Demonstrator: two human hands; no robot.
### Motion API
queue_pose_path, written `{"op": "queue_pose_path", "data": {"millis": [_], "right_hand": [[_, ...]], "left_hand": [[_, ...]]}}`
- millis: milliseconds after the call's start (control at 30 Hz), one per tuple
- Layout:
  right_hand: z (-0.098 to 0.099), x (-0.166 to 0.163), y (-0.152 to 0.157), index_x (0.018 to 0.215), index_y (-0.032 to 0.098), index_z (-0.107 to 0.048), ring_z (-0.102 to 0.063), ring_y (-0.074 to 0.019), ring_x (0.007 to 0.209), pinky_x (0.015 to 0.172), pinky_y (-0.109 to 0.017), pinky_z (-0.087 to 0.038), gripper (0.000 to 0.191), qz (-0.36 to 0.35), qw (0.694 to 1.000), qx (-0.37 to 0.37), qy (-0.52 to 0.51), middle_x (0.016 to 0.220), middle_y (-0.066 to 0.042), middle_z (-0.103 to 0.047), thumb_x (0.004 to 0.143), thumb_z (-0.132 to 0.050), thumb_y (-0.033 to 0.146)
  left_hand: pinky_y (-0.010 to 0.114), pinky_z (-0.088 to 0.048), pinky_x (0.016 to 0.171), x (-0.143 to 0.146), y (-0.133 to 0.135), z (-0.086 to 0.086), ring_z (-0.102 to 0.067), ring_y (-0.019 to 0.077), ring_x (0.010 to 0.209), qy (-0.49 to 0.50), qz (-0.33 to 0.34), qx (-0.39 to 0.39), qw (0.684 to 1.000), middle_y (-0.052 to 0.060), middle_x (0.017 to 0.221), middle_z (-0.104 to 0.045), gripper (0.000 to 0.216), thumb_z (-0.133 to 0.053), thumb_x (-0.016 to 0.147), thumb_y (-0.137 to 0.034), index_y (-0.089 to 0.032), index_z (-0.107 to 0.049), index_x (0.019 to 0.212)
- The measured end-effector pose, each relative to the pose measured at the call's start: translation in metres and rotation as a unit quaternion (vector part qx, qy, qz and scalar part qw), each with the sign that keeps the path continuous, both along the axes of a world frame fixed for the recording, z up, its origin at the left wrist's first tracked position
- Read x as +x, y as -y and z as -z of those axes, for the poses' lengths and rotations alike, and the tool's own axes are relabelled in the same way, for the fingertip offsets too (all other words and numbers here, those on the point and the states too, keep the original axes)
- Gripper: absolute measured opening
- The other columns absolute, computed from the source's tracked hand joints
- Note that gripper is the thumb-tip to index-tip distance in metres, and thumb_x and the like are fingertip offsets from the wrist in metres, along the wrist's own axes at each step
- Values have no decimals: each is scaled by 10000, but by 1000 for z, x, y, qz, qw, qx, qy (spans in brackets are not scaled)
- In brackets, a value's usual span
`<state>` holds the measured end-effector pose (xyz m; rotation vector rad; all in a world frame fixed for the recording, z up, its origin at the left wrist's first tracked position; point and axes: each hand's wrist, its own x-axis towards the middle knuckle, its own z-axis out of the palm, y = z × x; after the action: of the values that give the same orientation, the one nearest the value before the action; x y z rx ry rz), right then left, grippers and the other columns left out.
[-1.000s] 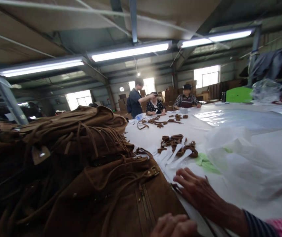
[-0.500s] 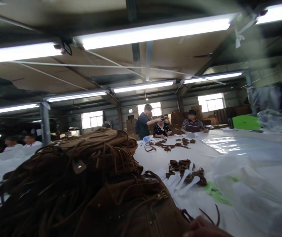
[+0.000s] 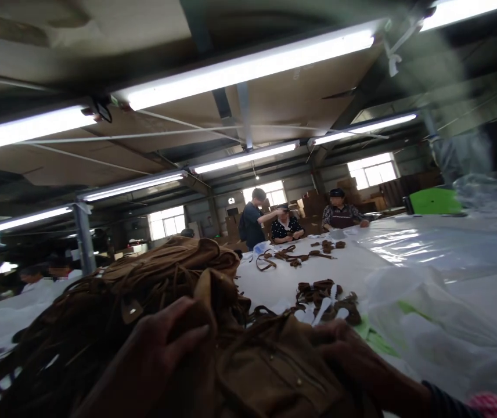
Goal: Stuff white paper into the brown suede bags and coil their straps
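Note:
A heap of brown suede fringed bags (image 3: 152, 278) fills the lower left of the white table (image 3: 283, 281). My left hand (image 3: 148, 360) lies on top of the nearest brown bag (image 3: 266, 371), thumb pressed against a raised fold of it. My right hand (image 3: 348, 354) grips the same bag at its right edge, fingers curled into the suede. A striped sleeve shows at my right wrist.
Brown straps (image 3: 327, 299) with white slips lie just beyond my right hand; more straps (image 3: 294, 255) lie farther back. Clear plastic bags (image 3: 422, 319) spread over the right side. Three people (image 3: 283, 223) work at the far end, others at the left.
The view tilted upward, then both hands rose into view and took hold of the nearest brown bag; one second ago my right hand lay flat on the table.

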<state>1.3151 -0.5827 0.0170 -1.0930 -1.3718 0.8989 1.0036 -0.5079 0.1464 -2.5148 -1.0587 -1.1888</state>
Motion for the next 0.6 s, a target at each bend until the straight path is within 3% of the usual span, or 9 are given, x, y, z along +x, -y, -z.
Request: {"op": "queue_pose_path", "data": {"millis": [67,167,267,367,433,533,600], "right_hand": [[-23,11,-3,907,148,-806,-642,-238,790,710,-318,-522,314,-17,999,16,-39,796,-57,-719,731,-651,357],[-43,35,-11,1024,145,-806,-678,-266,812,745,-350,-555,416,16,995,36,-90,849,-86,-751,719,-714,413],[-51,62,-28,902,138,-811,-682,-278,761,678,-349,-566,411,96,989,64,-88,794,-102,-749,678,-728,473],[-47,85,-59,750,156,-787,-669,-260,675,636,-339,-570,321,156,983,74,-56,701,-83,-731,668,-705,455],[-37,97,-88,811,166,-801,-695,-275,729,678,-342,-585,297,169,984,37,-32,779,-83,-761,686,-698,415],[-8,114,-131,964,200,-821,-724,-319,887,771,-348,-605,353,176,984,-31,-7,965,-79,-791,676,-741,386],[14,122,-152,994,227,-828,-722,-346,953,812,-357,-615,389,180,983,-35,7,1028,-77,-790,657,-779,415]], "left_hand": [[283,-505,666,36,-8,-25,-699,224,770,-70,16,-26,997,-3,812,-734,219,-699,863,-436,-256,-731,983],[273,-435,667,85,-19,-56,-689,206,751,-120,27,-22,992,4,784,-725,150,-642,907,-338,-225,-706,982],[276,-384,659,120,-38,-60,-681,204,766,-67,20,21,997,4,798,-723,135,-632,933,-329,-221,-677,999],[291,-313,618,148,-70,-40,-653,192,721,-73,43,77,993,7,802,-715,115,-589,974,-324,-227,-647,951],[303,-272,591,166,-97,-18,-623,179,698,-143,86,89,982,4,808,-701,102,-566,984,-269,-228,-616,905],[308,-310,621,188,-137,18,-597,181,738,-231,148,90,958,-7,832,-673,59,-616,946,-210,-227,-572,910],[318,-360,661,198,-160,43,-594,185,760,-267,171,90,944,-9,850,-668,110,-665,926,-254,-220,-561,926]]}}
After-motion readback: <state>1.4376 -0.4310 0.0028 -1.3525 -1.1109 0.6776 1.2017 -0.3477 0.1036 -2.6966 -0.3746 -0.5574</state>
